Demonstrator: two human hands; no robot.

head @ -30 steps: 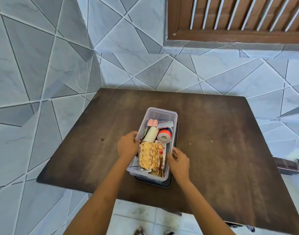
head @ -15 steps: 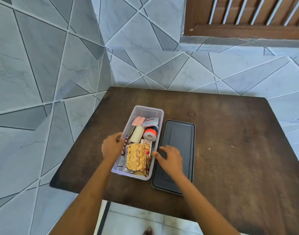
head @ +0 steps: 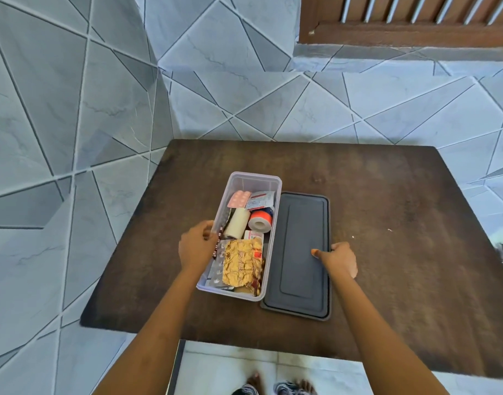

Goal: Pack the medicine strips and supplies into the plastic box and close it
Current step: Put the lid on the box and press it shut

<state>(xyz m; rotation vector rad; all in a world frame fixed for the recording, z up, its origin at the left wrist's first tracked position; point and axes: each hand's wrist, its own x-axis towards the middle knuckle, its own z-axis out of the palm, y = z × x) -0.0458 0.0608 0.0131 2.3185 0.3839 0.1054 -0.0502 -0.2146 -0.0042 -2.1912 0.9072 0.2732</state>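
Surface: a dark brown wooden bench [head: 387, 252], square-topped, standing in a corner against walls of grey marbled tiles cut in triangles [head: 73, 109]. A brown slatted wooden frame [head: 401, 21] sat high on the far wall. Pale floor tiles [head: 230, 363] showed below the near edge of the bench.

Container: one clear rectangular plastic box [head: 251, 178], uncovered, resting on the bench left of centre. Contents, far end to near end: a pink blister strip of tablets [head: 239, 198]; a white printed sachet [head: 260, 200]; a cream roll of bandage [head: 236, 227] lying beside an orange-and-white roll of tape [head: 261, 221]; a crumpled gold foil medicine strip [head: 240, 263] lying over silver blister strips [head: 217, 270].

Cover: a flat dark grey rectangular plastic lid [head: 297, 260], lying on the bench just beside the box's right wall.

Hands: the left hand [head: 197, 248] was at the box's left wall, its fingers [head: 209, 226] curled on the rim. The right hand [head: 340, 259] lay at the lid's right edge, thumb on top of the lid and the other fingers curled over the edge; whether they actually clasped the edge could not be told.
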